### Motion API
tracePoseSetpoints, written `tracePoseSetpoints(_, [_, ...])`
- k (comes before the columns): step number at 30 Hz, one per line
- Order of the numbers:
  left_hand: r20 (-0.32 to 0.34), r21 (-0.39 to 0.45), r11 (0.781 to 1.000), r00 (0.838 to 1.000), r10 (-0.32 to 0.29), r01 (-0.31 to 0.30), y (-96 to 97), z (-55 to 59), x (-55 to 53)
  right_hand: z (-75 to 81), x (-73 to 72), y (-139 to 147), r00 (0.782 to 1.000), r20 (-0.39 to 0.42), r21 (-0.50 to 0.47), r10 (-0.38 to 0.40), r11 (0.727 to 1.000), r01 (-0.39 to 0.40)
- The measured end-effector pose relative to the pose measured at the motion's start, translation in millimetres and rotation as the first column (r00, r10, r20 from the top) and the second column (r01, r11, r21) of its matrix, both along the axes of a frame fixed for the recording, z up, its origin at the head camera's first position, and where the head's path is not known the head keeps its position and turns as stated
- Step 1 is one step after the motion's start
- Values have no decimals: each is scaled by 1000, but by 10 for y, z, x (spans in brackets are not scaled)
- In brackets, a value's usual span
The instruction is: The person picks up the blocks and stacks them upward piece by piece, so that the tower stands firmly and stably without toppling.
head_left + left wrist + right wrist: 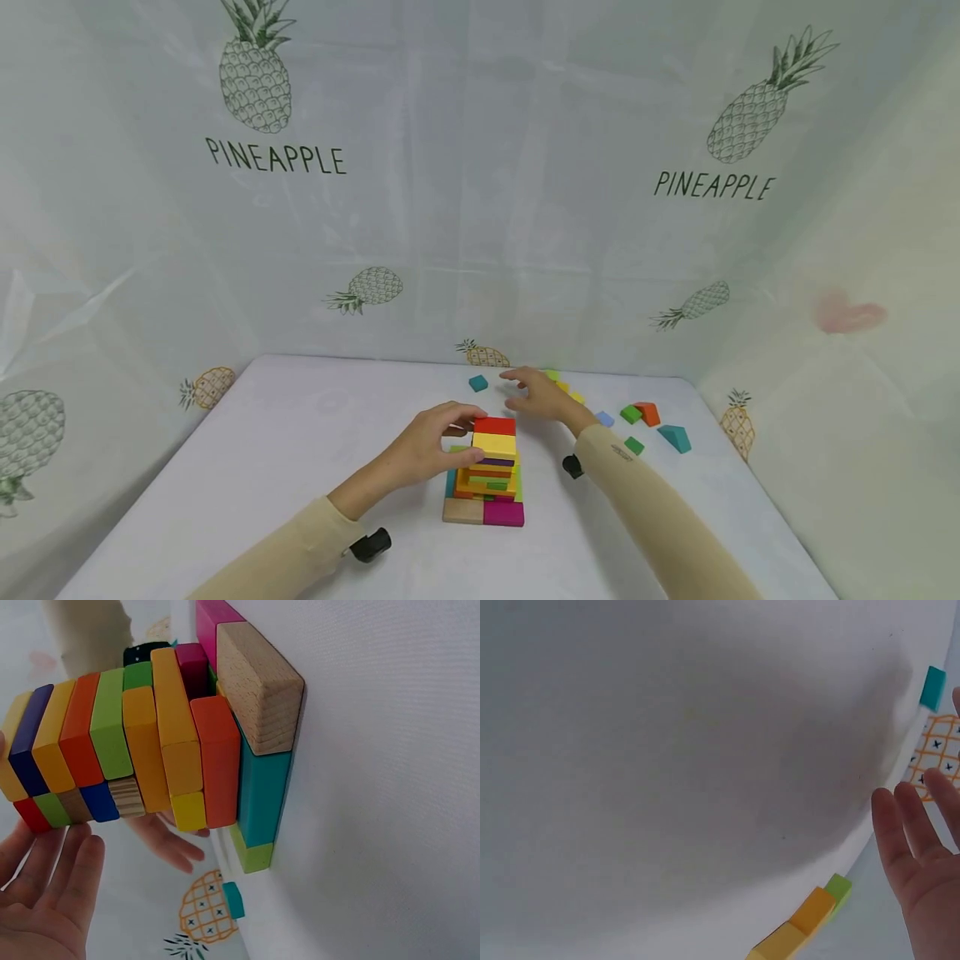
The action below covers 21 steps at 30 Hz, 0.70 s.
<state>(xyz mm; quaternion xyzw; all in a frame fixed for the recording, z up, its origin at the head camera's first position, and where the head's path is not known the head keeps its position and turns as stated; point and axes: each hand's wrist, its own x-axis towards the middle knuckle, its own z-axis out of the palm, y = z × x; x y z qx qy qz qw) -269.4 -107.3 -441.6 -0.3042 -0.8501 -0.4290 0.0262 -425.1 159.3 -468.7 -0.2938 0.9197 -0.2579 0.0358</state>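
Note:
A tower of colourful wooden blocks (pixel 491 479) stands in the middle of the table, built in stacked layers with red and yellow blocks on top. My left hand (pixel 431 446) holds the tower's upper part, thumb on the near side and fingers on the far side. Seen from the left wrist, the left fingers (pixel 71 874) lie against the top layers. Behind and to the right of the tower, my right hand (pixel 543 397) hovers over the table with relaxed fingers and nothing in them. A teal block (pixel 478 383) lies just left of its fingertips.
Loose blocks lie on the right: a green block (pixel 633 446), a teal triangular block (pixel 675 437), an orange-red block (pixel 647 413) and a pale blue block (pixel 604 419). Yellow blocks (pixel 780 943) sit beyond the right hand. A pineapple-print curtain (pixel 480 208) rises behind the table.

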Motion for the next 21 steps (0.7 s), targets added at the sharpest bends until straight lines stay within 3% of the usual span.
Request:
tracePoseSetpoints(10, [-14, 3, 1000, 1000, -5, 5, 4, -11, -19, -67, -92, -186, 998, 55, 52, 12, 999, -15])
tracePoseSetpoints(21, [-4, 12, 1000, 1000, -10, 10, 4, -14, -24, -144, -137, -235, 1000, 2, 187, -18, 982, 17])
